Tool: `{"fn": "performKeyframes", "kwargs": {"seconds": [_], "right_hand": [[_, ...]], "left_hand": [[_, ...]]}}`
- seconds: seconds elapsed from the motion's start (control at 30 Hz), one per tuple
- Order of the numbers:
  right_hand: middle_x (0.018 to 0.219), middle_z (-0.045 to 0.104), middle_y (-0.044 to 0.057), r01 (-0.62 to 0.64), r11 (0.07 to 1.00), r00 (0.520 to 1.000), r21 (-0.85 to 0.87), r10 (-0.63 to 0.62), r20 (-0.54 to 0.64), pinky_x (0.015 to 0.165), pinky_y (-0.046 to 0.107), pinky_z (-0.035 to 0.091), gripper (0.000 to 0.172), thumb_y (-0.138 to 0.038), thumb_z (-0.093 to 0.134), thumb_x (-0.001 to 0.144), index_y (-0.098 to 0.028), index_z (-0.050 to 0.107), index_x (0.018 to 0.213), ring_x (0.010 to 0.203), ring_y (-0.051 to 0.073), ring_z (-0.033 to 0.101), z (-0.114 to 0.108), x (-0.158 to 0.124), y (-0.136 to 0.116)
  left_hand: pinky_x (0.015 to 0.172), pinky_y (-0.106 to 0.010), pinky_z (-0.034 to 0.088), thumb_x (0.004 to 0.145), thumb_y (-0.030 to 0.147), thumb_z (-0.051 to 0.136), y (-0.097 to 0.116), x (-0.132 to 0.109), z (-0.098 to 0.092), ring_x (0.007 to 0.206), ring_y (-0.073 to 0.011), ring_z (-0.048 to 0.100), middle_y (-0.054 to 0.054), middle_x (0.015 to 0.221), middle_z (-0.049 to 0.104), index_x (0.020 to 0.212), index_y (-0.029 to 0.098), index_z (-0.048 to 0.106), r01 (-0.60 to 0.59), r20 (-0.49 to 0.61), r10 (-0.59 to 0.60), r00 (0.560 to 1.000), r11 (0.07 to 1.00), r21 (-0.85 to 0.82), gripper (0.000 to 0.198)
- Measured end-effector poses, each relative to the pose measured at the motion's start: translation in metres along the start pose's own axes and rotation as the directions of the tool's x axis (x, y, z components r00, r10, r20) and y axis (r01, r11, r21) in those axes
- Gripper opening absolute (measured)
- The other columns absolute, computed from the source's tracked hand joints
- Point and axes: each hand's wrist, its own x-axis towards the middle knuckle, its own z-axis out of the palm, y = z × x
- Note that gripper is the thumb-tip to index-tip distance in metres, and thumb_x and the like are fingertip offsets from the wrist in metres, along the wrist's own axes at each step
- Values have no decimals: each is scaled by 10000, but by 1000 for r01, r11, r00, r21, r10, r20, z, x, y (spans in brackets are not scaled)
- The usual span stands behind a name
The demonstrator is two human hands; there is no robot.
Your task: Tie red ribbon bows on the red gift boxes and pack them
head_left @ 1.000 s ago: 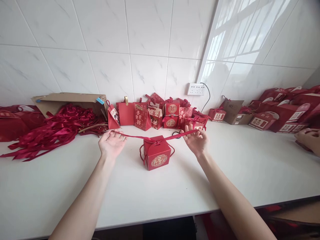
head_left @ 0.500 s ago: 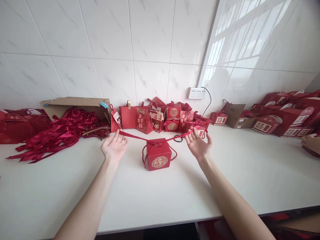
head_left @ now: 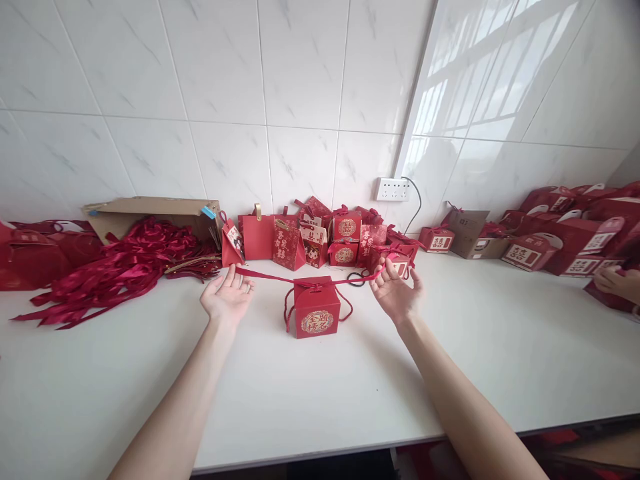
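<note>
A small red gift box [head_left: 318, 315] with a gold round emblem stands upright on the white table [head_left: 320, 393]. Twisted red cords hang at its two sides. From the knot on its lid a red ribbon [head_left: 270, 275] stretches out both ways, nearly level. My left hand [head_left: 227, 297], palm up, pinches one end of this ribbon between thumb and fingertips. The other end is pinched by my right hand [head_left: 396, 291], also turned palm up. Both hands are apart from the box itself.
Along the tiled wall stand several finished red boxes [head_left: 289, 247]. A heap of red ribbons [head_left: 125, 270] spills from a cardboard box [head_left: 150, 205] at left. More red boxes [head_left: 583, 233] pile up at right, near another person's hand [head_left: 613, 280]. A power socket [head_left: 392, 189] sits on the wall.
The gift box has turned slightly, its emblem now facing me more squarely. The ribbon is still held out at both ends. The other person's hand has shifted left.
</note>
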Motion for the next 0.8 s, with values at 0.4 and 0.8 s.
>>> {"fn": "performKeyframes", "kwargs": {"seconds": [0.4,0.8], "right_hand": [[800,702,18,-14,999,999,36,15,-35,609,268,511,267,-403,590,661,-192,651,812,668,131,618,2,-1,1],[634,620,2,-40,997,999,62,41,-23,522,255,439,230,-405,544,676,-179,568,640,513,91,504,8,-3,4]], "left_hand": [[564,-278,425,670,216,462,0,0,0,631,-147,535,-43,726,580,740,166,561,23,5,-22,1000,999,-37,130],[526,-262,399,656,201,464,-1,0,1,469,-108,454,24,562,466,649,169,445,36,20,-35,999,998,-48,38]]}}
